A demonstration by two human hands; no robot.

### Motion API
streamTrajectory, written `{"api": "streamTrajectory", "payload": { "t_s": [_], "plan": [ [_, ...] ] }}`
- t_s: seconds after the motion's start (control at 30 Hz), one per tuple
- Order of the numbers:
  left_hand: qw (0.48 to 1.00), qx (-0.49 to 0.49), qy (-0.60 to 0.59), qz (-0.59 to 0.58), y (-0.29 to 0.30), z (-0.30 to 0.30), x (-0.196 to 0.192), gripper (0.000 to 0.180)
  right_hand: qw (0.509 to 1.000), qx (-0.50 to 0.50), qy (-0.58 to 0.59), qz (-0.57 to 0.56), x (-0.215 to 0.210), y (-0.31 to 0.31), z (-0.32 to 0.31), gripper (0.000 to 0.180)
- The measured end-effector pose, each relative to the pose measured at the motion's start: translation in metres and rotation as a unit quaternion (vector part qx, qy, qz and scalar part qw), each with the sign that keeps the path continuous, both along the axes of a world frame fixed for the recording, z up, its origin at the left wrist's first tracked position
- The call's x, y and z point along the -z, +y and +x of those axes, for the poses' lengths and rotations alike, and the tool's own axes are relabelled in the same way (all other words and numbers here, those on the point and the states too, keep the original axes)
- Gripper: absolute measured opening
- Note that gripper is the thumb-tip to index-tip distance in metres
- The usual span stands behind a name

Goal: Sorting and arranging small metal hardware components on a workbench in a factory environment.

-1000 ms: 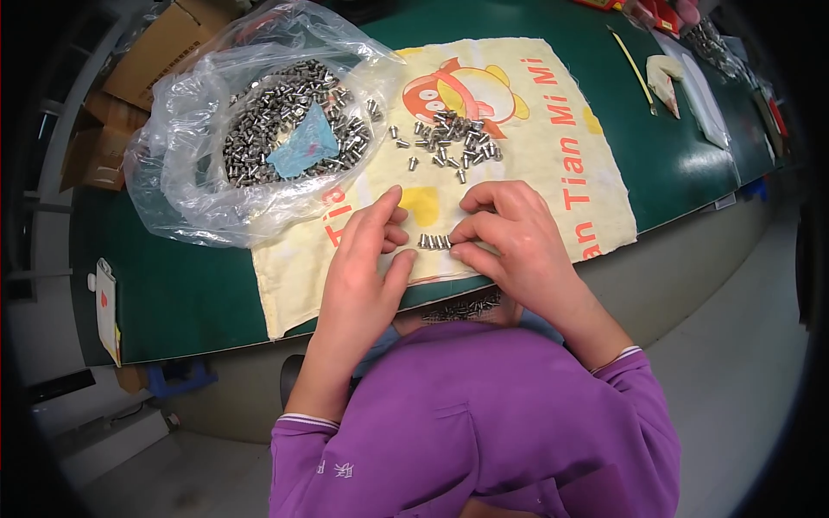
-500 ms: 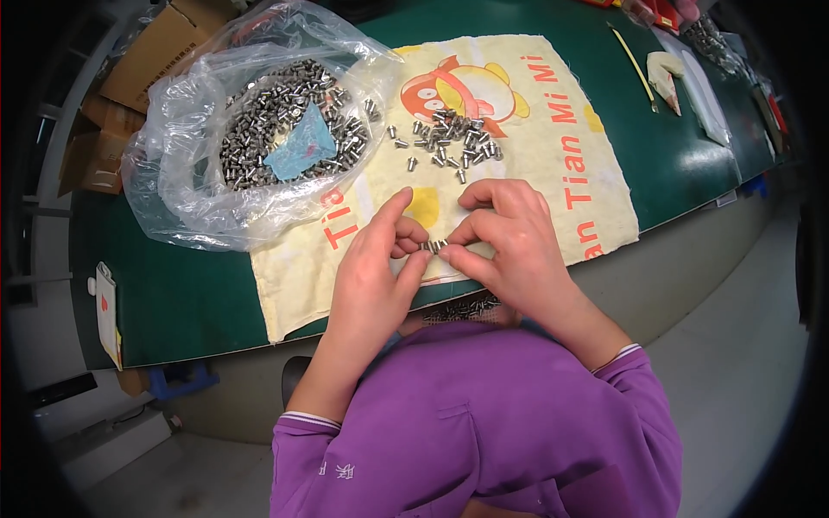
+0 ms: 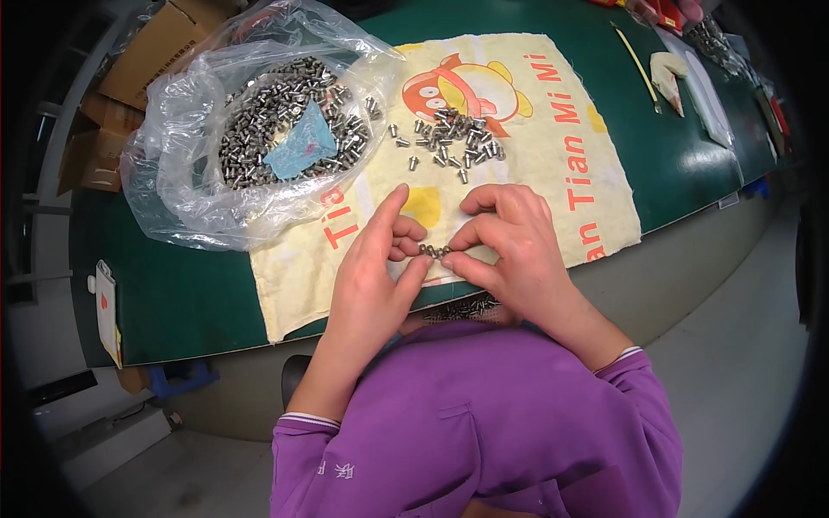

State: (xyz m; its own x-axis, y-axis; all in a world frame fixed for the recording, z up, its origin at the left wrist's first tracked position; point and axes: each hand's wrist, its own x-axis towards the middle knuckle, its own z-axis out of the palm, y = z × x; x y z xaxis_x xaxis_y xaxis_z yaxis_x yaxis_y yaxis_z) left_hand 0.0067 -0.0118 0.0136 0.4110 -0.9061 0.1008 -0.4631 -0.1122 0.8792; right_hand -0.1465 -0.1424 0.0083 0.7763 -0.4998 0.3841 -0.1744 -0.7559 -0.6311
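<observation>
Over the near edge of the cloth, a short row of small metal screws (image 3: 435, 251) is pinched between my two hands. My left hand (image 3: 367, 263) closes on the row's left end with thumb and fingertips, its index finger raised. The right end sits between the thumb and index finger of my right hand (image 3: 515, 242). Round ends of the screws face up. Farther off on the cloth lies a loose pile of the same screws (image 3: 453, 140). Many more screws (image 3: 250, 147) fill a clear plastic bag (image 3: 194, 203) at the left, with a blue scrap (image 3: 304, 148) on top.
The yellow printed cloth (image 3: 553, 155) covers part of the green table (image 3: 190, 293). Below the table edge, a container of dark screws (image 3: 462, 309) is partly hidden by my body. Cardboard boxes (image 3: 160, 52) stand far left; a yellow stick (image 3: 637, 65) lies far right.
The row of screws has turned between my fingertips, so round ends now show instead of their sides. Both hands stay almost in place.
</observation>
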Motion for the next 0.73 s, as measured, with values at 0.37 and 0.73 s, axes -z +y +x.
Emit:
{"api": "streamTrajectory", "payload": {
  "t_s": [0.37, 0.73],
  "plan": [
    [1.0, 0.019, -0.001, 0.012, -0.0009, 0.0015, 0.0018, 0.075, 1.0, -0.007, 0.006, -0.003, 0.0, -0.0006, -0.0025, 0.017],
    [0.998, 0.04, -0.012, 0.043, -0.0001, 0.0016, -0.0051, 0.072, 0.997, -0.025, -0.005, -0.068, 0.0004, -0.002, -0.0021, 0.023]
  ]
}}
